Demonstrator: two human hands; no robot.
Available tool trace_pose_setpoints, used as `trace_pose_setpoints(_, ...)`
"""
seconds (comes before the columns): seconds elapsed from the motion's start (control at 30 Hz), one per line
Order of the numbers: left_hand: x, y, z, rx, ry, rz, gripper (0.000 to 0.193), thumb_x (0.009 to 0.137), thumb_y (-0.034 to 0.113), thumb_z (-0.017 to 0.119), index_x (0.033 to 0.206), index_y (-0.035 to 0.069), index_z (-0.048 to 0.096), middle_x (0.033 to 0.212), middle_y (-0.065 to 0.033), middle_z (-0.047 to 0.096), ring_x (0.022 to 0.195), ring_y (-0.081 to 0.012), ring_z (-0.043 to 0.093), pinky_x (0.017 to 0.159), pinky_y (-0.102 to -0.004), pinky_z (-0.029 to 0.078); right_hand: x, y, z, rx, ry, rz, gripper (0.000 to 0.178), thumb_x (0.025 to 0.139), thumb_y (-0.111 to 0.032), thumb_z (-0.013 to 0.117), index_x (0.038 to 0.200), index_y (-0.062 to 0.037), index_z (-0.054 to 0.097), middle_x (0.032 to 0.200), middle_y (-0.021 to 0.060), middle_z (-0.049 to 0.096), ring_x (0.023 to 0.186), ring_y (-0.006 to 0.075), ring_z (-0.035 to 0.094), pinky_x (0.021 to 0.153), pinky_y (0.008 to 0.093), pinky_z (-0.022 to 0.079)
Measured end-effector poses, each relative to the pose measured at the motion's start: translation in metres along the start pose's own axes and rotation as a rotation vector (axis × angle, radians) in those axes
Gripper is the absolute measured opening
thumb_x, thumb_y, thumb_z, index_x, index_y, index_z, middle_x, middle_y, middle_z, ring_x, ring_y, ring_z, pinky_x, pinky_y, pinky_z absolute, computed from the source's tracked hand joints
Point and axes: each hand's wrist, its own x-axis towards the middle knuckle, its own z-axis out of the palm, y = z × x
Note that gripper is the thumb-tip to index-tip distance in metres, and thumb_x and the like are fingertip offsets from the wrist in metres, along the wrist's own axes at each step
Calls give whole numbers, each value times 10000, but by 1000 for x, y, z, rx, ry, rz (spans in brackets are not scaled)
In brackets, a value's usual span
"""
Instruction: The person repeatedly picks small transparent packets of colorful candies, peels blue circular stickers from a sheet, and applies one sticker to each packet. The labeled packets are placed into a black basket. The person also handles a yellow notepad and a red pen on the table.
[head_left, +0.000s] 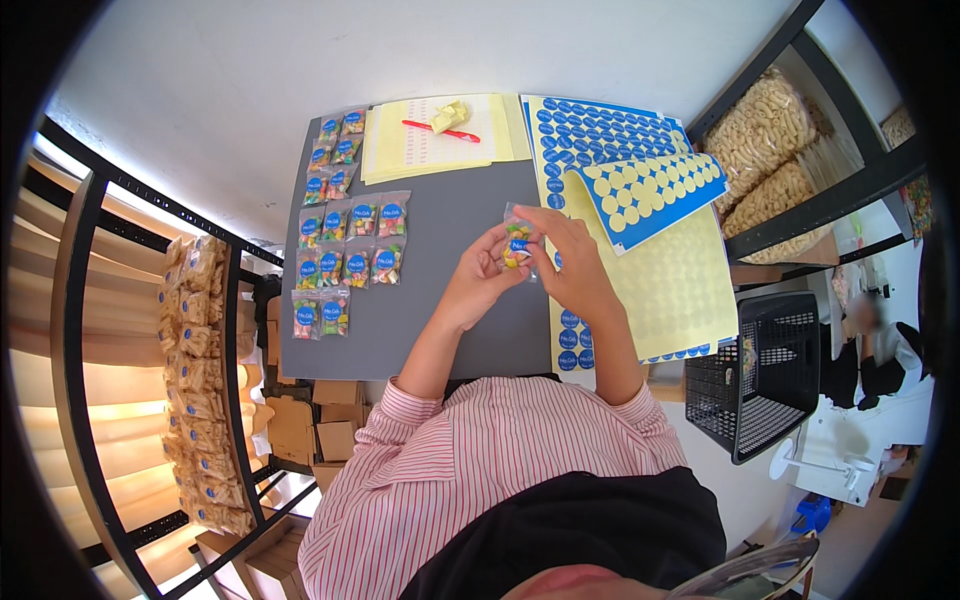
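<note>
Nearest the viewer, a red-and-white striped shirt (pixel 500 430) extends through its sleeves to two bare hands above a grey table (pixel 450 215). The left hand (pixel 478 275) and right hand (pixel 572 258) meet at a small clear bag (pixel 517 246) of coloured pieces, pinching it from either side between thumb and fingers; a blue label shows on its front. The bag is just left of the label sheets (pixel 567 345), which carry round blue labels and are largely overlain by a pale yellow sheet (pixel 668 290). Above this, a blue sheet with pale circles (pixel 655 195) curls back. To the left, filled bags (pixel 357 263) with blue labels lie in rows. At the far edge, paper sheets (pixel 390 150) bear a red pen (pixel 458 134) and a crumpled yellow piece (pixel 449 117). Beyond the table, a black openwork basket (pixel 775 370) stands at right; shelving holds packs (pixel 197 370) at left and large bags of pale curled pieces (pixel 765 130) at right.
</note>
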Motion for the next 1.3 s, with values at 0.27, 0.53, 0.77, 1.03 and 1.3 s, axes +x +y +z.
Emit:
trace_pose_setpoints(0.27,2,0,2,7,-12,25,567,787,-85,544,1307,-11,330,1158,-81,528,1035,-115,526,887,-244,442,1,-2,-1,-40,6,-3,421,746,-14,560,1154,-110,518,1112,51,574,817,190,567,735,325,351)
trace_pose_setpoints(0.53,2,0,-1,-51,-20,-12,493,854,0,496,1319,10,331,1195,-83,518,1046,-118,522,880,-261,441,1,-6,-3,-48,50,-6,434,729,-35,576,1153,-102,517,1117,69,563,819,212,569,752,340,364)
trace_pose_setpoints(0.77,6,-4,1,-4,51,-36,429,895,61,477,1306,24,357,1174,-59,536,985,-90,530,825,-230,442,-4,2,4,-18,121,58,495,667,-39,611,1151,-89,524,1154,96,524,978,248,537,849,376,379)
trace_pose_setpoints(1.03,7,-5,7,13,59,-29,416,890,48,486,1287,11,371,1110,-57,568,905,-80,543,782,-219,449,-20,11,25,526,393,337,667,677,23,624,1284,-35,355,1257,138,400,1080,260,498,867,370,453)
trace_pose_setpoints(1.3,10,-15,9,97,-18,96,418,835,-50,500,1240,-19,402,1116,-87,557,884,-77,559,765,-209,461,-19,16,28,815,360,516,648,739,55,598,1303,21,280,1143,150,467,1019,199,526,776,272,515)
